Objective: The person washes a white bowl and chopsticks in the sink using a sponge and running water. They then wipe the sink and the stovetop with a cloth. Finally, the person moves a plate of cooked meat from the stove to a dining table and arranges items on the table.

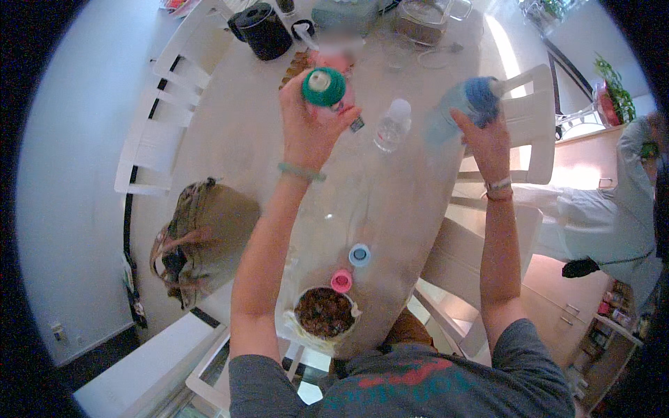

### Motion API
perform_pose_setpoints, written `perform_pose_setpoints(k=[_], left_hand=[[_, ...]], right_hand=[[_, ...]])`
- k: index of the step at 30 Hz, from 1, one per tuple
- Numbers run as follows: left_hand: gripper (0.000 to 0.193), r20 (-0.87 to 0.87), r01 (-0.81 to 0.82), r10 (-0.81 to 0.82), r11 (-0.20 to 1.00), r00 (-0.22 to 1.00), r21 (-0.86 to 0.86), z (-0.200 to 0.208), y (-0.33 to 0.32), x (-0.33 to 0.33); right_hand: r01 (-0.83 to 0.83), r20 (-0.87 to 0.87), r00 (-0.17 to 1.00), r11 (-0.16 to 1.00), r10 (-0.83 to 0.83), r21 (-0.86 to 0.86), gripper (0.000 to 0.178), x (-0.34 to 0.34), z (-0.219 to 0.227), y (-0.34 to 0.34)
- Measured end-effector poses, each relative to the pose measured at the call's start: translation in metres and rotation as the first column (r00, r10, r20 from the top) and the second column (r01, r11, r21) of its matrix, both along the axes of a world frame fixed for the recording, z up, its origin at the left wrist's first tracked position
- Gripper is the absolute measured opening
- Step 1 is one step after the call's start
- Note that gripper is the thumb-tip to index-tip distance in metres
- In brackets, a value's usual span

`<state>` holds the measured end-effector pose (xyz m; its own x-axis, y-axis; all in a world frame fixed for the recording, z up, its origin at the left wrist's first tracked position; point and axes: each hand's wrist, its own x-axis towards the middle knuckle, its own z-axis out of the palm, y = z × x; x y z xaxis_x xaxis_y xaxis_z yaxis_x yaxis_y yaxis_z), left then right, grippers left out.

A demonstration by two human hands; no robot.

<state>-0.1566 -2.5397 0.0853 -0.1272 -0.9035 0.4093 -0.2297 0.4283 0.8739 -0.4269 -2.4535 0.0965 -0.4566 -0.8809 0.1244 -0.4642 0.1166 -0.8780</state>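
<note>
My left hand [306,136] is wrapped round a bottle with a green cap [324,85] and a pale tip, held over the far part of the table. Pink shows around the cap; I cannot tell whether it all belongs to that bottle. Off to the right, my right hand [490,143] grips a light blue bottle [446,111] with a darker blue cap, tilted and blurred by motion. Between the hands is a small clear bottle [394,127] with a white top. Nearer to me lie a light blue cap [359,255] and a pink cap [341,281].
By my body sits a pale-lined bowl [300,327] of dark brown stuff. A brown bag [226,233] rests at the left edge. Far back are a black pitcher [268,35] and a glass container [420,33]. White chairs [533,129] flank the table; another person [592,219] is at right.
</note>
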Motion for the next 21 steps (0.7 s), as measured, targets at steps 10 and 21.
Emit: perform_pose_setpoints(k=[10, 21], left_hand=[[0.057, 0.277, 0.247, -0.208, 0.963, 0.938, -0.113, -0.030, -0.143, -0.088], [0.082, 0.232, 0.242, -0.220, 0.967, 0.948, -0.073, -0.043, -0.158, -0.104]], right_hand=[[0.028, -0.173, 0.985, 0.999, -0.022, 0.033, 0.071, -0.007, -0.057, -0.135], [-0.151, -0.132, 0.982, 0.982, 0.136, -0.111, 0.081, -0.003, -0.085, -0.156]])
